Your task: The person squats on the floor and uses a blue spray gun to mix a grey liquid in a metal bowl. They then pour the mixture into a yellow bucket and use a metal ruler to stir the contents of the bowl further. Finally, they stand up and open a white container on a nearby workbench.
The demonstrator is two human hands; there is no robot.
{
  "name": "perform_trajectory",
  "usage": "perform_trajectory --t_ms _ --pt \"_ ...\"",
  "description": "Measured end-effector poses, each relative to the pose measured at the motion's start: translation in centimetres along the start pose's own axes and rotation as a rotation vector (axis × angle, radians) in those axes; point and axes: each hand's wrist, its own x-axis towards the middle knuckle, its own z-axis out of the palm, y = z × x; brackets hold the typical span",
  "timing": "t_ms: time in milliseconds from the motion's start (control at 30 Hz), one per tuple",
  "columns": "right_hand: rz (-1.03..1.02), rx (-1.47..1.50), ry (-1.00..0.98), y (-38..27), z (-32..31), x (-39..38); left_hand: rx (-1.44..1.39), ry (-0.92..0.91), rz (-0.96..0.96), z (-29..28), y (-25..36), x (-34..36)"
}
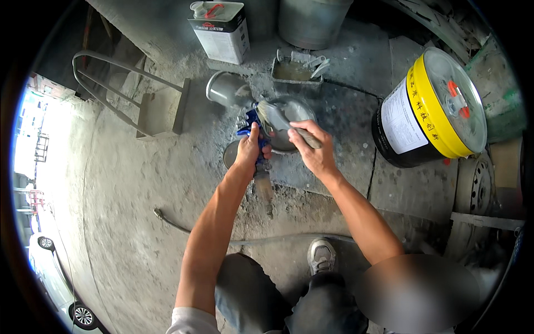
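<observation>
My left hand [248,149] is wrapped round a blue spray gun [253,118]. A cloudy cylindrical fitting [264,186] hangs below that hand, apparently joined to the gun's handle. In my right hand [316,149] is a paintbrush [278,119], gripped by its worn handle. Its bristle end meets the front of the gun. Beneath both hands sits a round metal basin [310,111] with grey residue. A grey cup [225,90] lies tilted just beyond the gun. Partly hidden by my left hand is a round disc-like piece [228,156].
A rectangular tub [297,87] holding murky liquid and tools stands behind the basin. Beyond are a metal can [222,42] and a grey bucket [311,25]. A yellow-and-black drum [411,119] stands right, a metal-handled stand [161,114] left. A hose [267,240] crosses the floor before my shoe.
</observation>
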Motion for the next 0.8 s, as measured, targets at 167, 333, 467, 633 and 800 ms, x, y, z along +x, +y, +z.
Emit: perform_trajectory --t_ms 167,333,467,633,800 --pt "-0.009 -0.177 -0.192 1.8 -1.8 0.1 -0.052 0.025 -0.011 -0.3 0.0 0.1" --pt "-0.188 -0.571 -0.106 3.5 -2.2 0.4 -0.105 0.005 0.022 -0.4 -0.1 0.6" --pt "-0.049 -0.379 -0.070 0.8 -1.3 0.3 -0.051 0.052 0.040 -0.4 -0.1 0.3" --pt "-0.104 -0.156 0.036 0.2 0.0 0.9 -0.009 0.072 0.025 0.7 -0.1 -0.4" --pt "-0.031 -0.111 0.106 1.0 0.6 0.0 -0.057 0.067 0.023 0.8 -0.2 -0.1"
